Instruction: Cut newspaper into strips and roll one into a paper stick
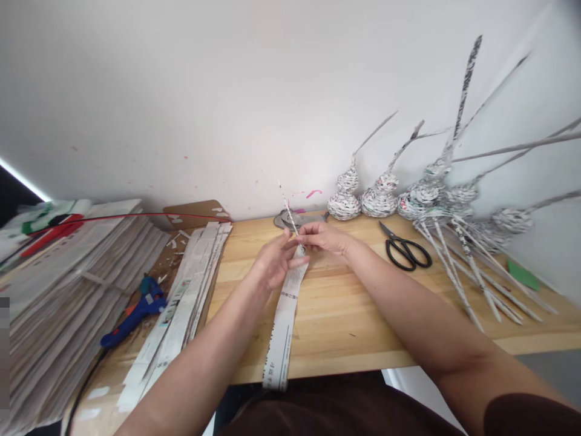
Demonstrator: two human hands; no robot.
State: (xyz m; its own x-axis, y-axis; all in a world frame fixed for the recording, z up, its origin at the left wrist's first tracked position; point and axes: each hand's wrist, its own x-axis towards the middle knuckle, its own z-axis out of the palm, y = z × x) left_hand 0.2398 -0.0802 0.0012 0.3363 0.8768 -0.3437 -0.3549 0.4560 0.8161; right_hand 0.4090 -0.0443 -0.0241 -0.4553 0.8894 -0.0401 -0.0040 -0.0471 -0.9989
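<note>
A long newspaper strip [285, 315] runs from the table's front edge up to my hands. Its upper end is rolled into a thin paper tube [285, 203] that points up toward the wall. My right hand [325, 237] pinches the rolled part between thumb and fingertips. At the left side of the roll, my left hand [275, 257] has its thumb and fingers around the strip, with some fingers partly behind the paper. The exact contact of the fingertips is hard to make out.
Flat newspaper strips [181, 303], a blue glue gun [140, 312] and a tall newspaper stack [100, 260] lie left. Black-handled scissors [403, 249] rest right, before several woven paper gourd shapes [344, 206] and loose paper tubes [454, 272]. A grey object [284, 219] sits by the wall.
</note>
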